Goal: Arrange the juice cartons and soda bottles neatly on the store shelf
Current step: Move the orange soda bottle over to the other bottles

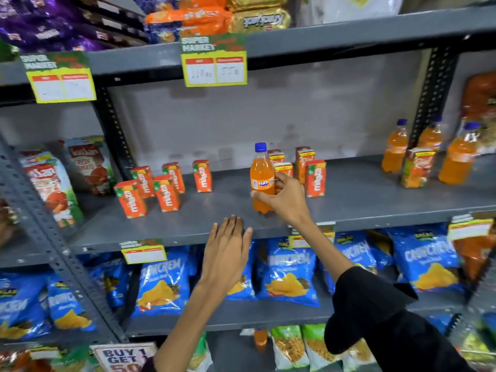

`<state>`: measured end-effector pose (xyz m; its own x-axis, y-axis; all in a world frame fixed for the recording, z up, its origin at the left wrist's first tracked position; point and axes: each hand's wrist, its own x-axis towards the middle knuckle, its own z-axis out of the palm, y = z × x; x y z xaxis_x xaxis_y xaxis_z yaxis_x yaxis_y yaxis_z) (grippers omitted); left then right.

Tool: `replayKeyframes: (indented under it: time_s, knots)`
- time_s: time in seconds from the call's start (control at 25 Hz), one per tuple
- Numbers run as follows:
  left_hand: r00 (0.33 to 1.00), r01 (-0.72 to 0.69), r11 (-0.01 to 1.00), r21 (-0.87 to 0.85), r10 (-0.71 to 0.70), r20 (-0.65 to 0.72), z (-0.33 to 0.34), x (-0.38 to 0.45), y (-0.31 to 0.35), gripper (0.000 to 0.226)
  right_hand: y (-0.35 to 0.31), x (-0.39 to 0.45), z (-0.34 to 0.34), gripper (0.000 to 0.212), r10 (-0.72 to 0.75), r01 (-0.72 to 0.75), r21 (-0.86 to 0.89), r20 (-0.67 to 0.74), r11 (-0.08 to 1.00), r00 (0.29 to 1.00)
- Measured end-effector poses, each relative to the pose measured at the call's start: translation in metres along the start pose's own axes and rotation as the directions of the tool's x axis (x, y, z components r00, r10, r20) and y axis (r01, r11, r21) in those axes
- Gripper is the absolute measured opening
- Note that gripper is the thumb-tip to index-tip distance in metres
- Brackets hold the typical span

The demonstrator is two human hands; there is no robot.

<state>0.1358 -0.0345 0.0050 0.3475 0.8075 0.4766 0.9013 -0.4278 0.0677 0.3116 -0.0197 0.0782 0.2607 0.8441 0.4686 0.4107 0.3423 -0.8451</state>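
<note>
Nearest the head camera, a black sleeve [375,304] covers the right forearm, which reaches up and left toward the grey metal store shelf [362,200]. At its end the right hand [284,200] is wrapped around the lower half of an orange soda bottle with a blue cap [261,178], fingers curled over the white-lettered label, thumb on the near side; the bottle stands upright, its base at or just above the shelf surface, and which of the two I cannot tell. The left hand [228,248] is spread flat and holds nothing, palm facing the shelf, fingertips at the front edge just left of the bottle.

Behind the held bottle, four small orange juice cartons [315,178] stand upright in a tight cluster, one partly hidden by the bottle. Further left, five more orange cartons [166,193] stand loosely scattered, some turned at differing angles. At the right end of the same shelf, three orange soda bottles [394,149] stand apart from one another, with a taller juice carton [417,167] between them.

Yellow-bordered price tags [214,65] hang from the shelf edges. Below, blue crisp bags [290,275] fill the lower shelf, slightly blurred.
</note>
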Motion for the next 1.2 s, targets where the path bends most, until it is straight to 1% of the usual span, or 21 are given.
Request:
replayKeyframes:
  time_s: [0.2,0.28,0.4,0.44,0.52,0.56,0.64,0.68,0.72,0.76,0.8,0.92,1.0,1.12,1.2]
  knots:
    - [0.999,-0.045,0.994,-0.097,0.046,0.014,0.004,0.022,0.111,0.078,0.031,0.003,-0.118,0.038,0.019,-0.022,-0.057,-0.067,0.998,0.998]
    - [0.997,-0.055,0.990,-0.129,0.061,0.038,0.007,0.030,0.145,0.075,0.046,0.004,-0.160,0.037,0.028,-0.037,-0.078,-0.112,0.996,0.993]
    - [0.993,-0.075,0.985,-0.154,0.089,0.083,0.017,0.040,0.185,0.057,0.071,0.013,-0.218,0.047,0.067,-0.092,-0.134,-0.182,0.987,0.981]
    - [0.992,-0.080,0.984,-0.157,0.095,0.089,0.020,0.041,0.195,0.056,0.080,0.018,-0.233,0.048,0.080,-0.109,-0.141,-0.198,0.984,0.977]
    - [0.990,-0.082,0.988,-0.133,0.096,0.102,0.026,0.043,0.208,0.059,0.094,0.027,-0.257,0.041,0.101,-0.133,-0.146,-0.210,0.980,0.973]
    - [0.988,-0.079,0.992,-0.099,0.091,0.121,0.028,0.044,0.212,0.064,0.098,0.030,-0.265,0.037,0.113,-0.149,-0.151,-0.221,0.977,0.969]
    - [0.985,-0.082,0.996,-0.032,0.086,0.153,0.028,0.044,0.215,0.088,0.105,0.035,-0.273,0.031,0.137,-0.175,-0.146,-0.242,0.974,0.961]
    - [0.984,-0.084,0.996,-0.022,0.087,0.155,0.029,0.044,0.215,0.102,0.109,0.037,-0.275,0.031,0.135,-0.174,-0.147,-0.243,0.974,0.961]
    - [0.985,-0.081,0.997,-0.020,0.083,0.151,0.029,0.044,0.216,0.111,0.112,0.039,-0.277,0.032,0.129,-0.169,-0.153,-0.241,0.974,0.962]
    - [0.986,-0.078,0.997,-0.019,0.079,0.148,0.031,0.045,0.215,0.114,0.115,0.041,-0.276,0.033,0.119,-0.158,-0.154,-0.240,0.975,0.964]
    - [0.986,-0.079,0.997,-0.010,0.080,0.144,0.032,0.046,0.215,0.113,0.117,0.043,-0.275,0.035,0.115,-0.154,-0.153,-0.238,0.976,0.964]
    - [0.987,-0.088,0.996,0.016,0.085,0.136,0.035,0.045,0.215,0.097,0.119,0.043,-0.272,0.042,0.130,-0.166,-0.133,-0.244,0.977,0.961]
    - [0.987,-0.086,0.996,0.013,0.084,0.140,0.035,0.045,0.215,0.094,0.122,0.040,-0.270,0.046,0.148,-0.189,-0.159,-0.237,0.969,0.960]
    - [0.986,-0.101,0.995,0.014,0.099,0.135,0.037,0.044,0.213,0.092,0.124,0.026,-0.269,0.054,0.196,-0.240,-0.250,-0.186,0.938,0.963]
    - [0.986,-0.112,0.994,0.018,0.109,0.123,0.039,0.045,0.210,0.090,0.122,0.005,-0.267,0.052,0.213,-0.266,-0.267,-0.210,0.926,0.954]
